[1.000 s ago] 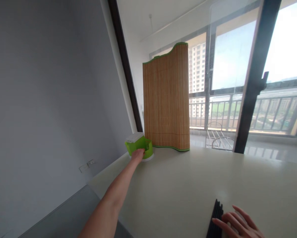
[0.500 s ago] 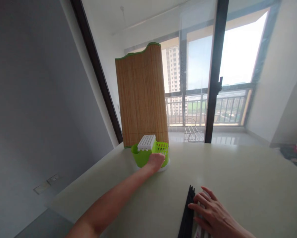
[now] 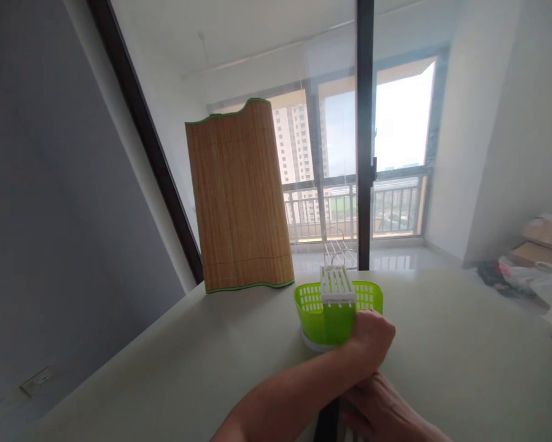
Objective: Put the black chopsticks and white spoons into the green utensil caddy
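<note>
My left hand [image 3: 374, 333] is closed at the right front of a bright green slotted utensil basket [image 3: 313, 322] with a white ribbed piece [image 3: 338, 285] across its middle. Its fingertips are hidden behind the hand's back. The basket stands upright on the pale table on a whitish base. My right hand [image 3: 381, 405] lies low on the table, partly covered by my left forearm, fingers stretched over slim items at the bottom edge. Beside those fingers shows the dark end of a bundle of black chopsticks [image 3: 327, 420]; the rest is cut off or hidden.
A bamboo mat [image 3: 241, 202] with green edging stands upright at the table's back left. Behind are a dark-framed glass door [image 3: 364, 153] and a wire rack [image 3: 339, 248]. Boxes [image 3: 549, 233] and bags lie on the floor at right. A grey wall [image 3: 73, 215] rises at left.
The green basket has moved right and nearer, away from the mat, with my left hand on it. My left forearm now crosses over my right hand. The view has turned right.
</note>
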### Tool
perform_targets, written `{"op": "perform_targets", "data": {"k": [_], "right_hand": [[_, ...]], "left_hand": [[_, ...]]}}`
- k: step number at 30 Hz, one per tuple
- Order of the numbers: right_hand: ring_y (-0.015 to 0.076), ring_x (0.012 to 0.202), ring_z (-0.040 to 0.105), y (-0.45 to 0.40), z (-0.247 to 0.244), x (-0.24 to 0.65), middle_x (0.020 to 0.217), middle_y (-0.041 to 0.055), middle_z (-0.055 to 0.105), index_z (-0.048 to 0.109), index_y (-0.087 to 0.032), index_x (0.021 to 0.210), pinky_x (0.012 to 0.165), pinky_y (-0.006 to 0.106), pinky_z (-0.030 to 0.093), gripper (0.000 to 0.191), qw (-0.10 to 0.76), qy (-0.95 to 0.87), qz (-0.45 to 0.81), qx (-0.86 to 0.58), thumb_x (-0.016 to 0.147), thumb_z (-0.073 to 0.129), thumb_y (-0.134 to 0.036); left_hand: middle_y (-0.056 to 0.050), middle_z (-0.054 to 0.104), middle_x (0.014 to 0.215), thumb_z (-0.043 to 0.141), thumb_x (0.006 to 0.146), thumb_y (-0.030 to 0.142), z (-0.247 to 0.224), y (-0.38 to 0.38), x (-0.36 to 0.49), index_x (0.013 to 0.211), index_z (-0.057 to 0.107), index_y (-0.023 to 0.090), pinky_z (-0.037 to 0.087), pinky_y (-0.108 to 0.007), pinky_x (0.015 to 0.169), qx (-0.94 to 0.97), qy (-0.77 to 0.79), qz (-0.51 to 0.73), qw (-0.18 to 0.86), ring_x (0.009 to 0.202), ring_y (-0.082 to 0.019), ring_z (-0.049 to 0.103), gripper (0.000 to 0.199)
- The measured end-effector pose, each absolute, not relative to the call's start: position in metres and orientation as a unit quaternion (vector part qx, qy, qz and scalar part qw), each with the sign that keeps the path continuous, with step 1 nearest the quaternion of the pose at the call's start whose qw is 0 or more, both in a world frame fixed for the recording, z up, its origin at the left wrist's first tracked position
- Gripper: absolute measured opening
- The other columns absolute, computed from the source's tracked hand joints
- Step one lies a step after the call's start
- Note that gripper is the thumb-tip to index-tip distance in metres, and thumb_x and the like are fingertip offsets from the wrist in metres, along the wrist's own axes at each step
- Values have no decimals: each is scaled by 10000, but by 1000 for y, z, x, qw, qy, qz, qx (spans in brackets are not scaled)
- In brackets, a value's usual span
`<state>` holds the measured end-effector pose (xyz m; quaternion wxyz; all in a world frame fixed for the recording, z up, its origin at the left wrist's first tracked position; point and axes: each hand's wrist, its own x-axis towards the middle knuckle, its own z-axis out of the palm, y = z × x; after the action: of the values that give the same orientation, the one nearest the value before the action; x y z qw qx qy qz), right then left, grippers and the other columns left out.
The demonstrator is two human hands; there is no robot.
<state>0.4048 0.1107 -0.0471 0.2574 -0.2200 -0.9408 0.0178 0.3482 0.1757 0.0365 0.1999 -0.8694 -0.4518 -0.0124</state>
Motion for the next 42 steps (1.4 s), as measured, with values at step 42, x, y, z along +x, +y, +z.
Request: {"op": "perform_targets", "data": {"k": [42], "right_hand": [[204, 810, 501, 98, -34, 400, 841, 40, 613, 561, -206, 866, 773, 368, 358, 147, 231, -948, 80, -203, 938, 438, -241]], "left_hand": [[-170, 624, 1132, 514, 801, 298, 6, 38, 238, 1148, 608, 124, 528, -424, 831, -702, -688, 19, -183, 980, -325, 640, 400]]}}
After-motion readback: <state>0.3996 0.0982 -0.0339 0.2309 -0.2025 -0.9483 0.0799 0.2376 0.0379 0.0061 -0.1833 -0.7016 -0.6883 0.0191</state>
